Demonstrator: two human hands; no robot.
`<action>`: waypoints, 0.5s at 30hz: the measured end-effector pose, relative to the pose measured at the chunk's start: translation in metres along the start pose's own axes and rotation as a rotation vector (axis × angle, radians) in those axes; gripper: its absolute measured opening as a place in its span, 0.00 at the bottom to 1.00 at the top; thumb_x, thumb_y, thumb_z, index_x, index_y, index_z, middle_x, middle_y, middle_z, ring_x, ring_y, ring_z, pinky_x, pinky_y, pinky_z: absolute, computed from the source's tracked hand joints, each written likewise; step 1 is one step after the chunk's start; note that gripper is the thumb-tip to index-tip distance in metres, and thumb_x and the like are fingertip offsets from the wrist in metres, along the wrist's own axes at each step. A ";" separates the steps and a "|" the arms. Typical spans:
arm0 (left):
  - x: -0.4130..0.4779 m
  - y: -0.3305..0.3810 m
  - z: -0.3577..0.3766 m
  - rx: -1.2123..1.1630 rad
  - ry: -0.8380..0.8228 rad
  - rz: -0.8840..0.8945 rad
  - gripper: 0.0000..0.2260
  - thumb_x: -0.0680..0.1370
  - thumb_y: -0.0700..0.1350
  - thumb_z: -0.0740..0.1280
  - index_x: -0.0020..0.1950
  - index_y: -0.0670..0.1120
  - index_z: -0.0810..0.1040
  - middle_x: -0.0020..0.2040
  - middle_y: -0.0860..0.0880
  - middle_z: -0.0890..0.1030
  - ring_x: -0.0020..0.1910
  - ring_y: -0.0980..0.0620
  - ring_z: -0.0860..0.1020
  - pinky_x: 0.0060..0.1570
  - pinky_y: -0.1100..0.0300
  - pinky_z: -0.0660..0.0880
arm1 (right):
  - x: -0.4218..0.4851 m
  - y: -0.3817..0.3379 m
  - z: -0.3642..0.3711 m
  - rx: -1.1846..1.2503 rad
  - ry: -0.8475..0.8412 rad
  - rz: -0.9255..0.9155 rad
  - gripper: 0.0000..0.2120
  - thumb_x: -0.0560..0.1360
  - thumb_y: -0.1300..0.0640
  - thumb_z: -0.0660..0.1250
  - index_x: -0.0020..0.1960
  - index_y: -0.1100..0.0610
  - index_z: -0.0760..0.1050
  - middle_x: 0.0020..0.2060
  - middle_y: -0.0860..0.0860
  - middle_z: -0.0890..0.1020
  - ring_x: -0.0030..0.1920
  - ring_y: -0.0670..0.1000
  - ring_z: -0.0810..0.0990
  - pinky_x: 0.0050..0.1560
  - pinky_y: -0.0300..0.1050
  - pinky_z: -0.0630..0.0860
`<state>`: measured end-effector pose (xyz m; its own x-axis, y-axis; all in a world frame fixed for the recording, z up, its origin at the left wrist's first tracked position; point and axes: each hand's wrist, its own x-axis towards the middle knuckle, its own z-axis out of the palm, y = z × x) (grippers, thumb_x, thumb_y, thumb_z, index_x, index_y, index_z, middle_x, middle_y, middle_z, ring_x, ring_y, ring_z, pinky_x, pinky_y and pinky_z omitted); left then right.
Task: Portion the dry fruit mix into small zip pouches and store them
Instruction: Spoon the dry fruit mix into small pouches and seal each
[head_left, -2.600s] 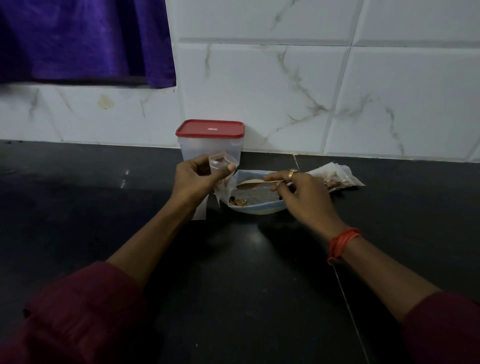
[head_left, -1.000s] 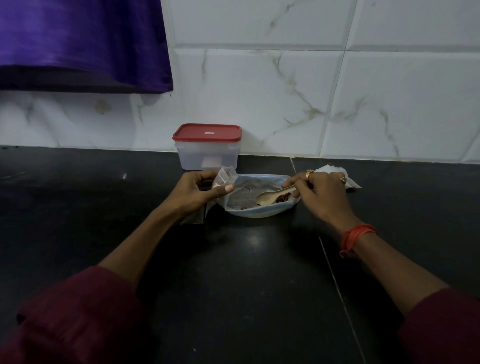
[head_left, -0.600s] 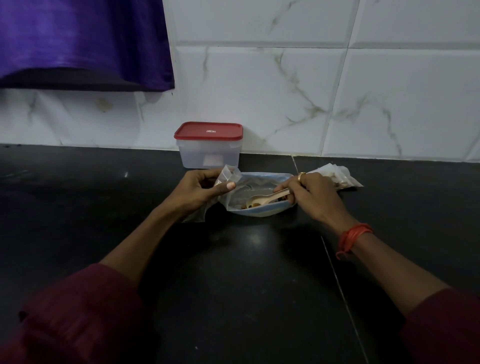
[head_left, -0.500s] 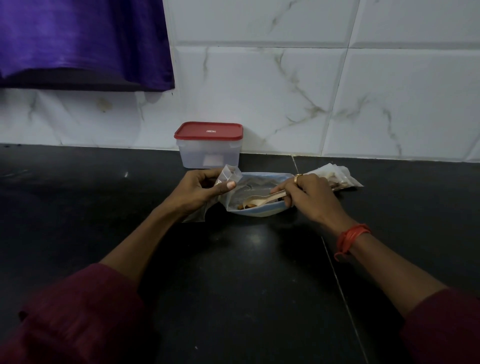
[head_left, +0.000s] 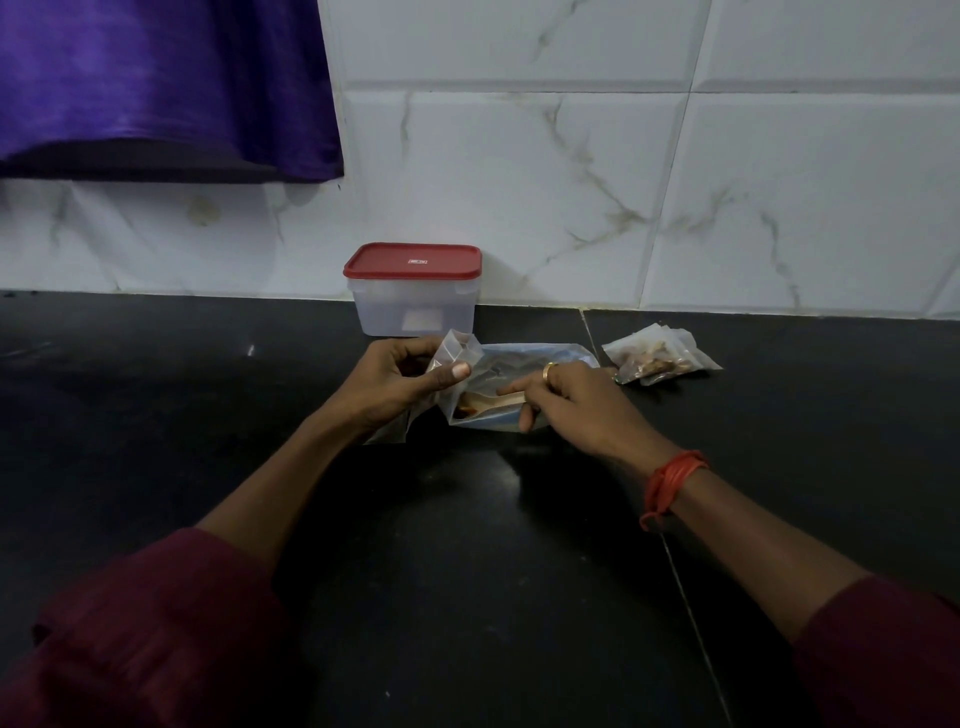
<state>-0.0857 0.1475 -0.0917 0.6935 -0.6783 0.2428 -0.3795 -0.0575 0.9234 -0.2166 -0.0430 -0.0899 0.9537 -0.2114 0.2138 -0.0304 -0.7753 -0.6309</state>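
Note:
A large clear bag (head_left: 519, 358) holding a little dry fruit mix lies on the black counter, its mouth toward the left. My left hand (head_left: 395, 384) pinches a small clear zip pouch (head_left: 457, 351) at the bag's left end, mouth up. My right hand (head_left: 571, 405) grips a pale spoon (head_left: 488, 402) whose bowl carries some brown fruit inside the bag, just below the pouch. Filled small pouches (head_left: 660, 356) lie in a pile to the right.
A clear plastic box with a red lid (head_left: 413, 288) stands against the white tiled wall behind the bag. Purple cloth (head_left: 156, 88) hangs at the upper left. The black counter (head_left: 467, 545) stretches toward me.
My right hand has slid the spoon leftward through the bag, and its bowl with fruit now lies near the pouch. The filled pouches at the right are uncovered. My left hand keeps its hold.

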 end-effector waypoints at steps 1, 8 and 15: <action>0.000 -0.001 0.000 0.002 0.000 -0.001 0.11 0.75 0.46 0.70 0.56 0.56 0.79 0.46 0.68 0.83 0.49 0.68 0.81 0.43 0.72 0.77 | 0.000 -0.002 0.001 0.023 -0.016 0.019 0.17 0.82 0.56 0.58 0.48 0.56 0.86 0.38 0.42 0.85 0.25 0.39 0.74 0.33 0.37 0.68; 0.000 0.000 0.000 0.002 0.017 0.010 0.14 0.71 0.49 0.72 0.56 0.57 0.79 0.47 0.67 0.84 0.50 0.67 0.81 0.43 0.71 0.78 | 0.000 -0.010 0.008 0.169 -0.021 0.172 0.16 0.81 0.57 0.57 0.56 0.53 0.84 0.38 0.43 0.86 0.52 0.50 0.83 0.61 0.48 0.76; 0.003 -0.004 -0.004 -0.014 0.100 0.007 0.17 0.68 0.52 0.74 0.56 0.57 0.80 0.52 0.58 0.84 0.53 0.61 0.82 0.46 0.65 0.81 | -0.001 -0.008 0.005 0.233 0.150 0.216 0.17 0.80 0.56 0.59 0.44 0.49 0.86 0.38 0.45 0.87 0.49 0.44 0.81 0.53 0.40 0.73</action>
<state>-0.0795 0.1486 -0.0935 0.7488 -0.6023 0.2768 -0.3765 -0.0426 0.9255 -0.2155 -0.0337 -0.0886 0.8776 -0.4542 0.1534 -0.1410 -0.5504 -0.8229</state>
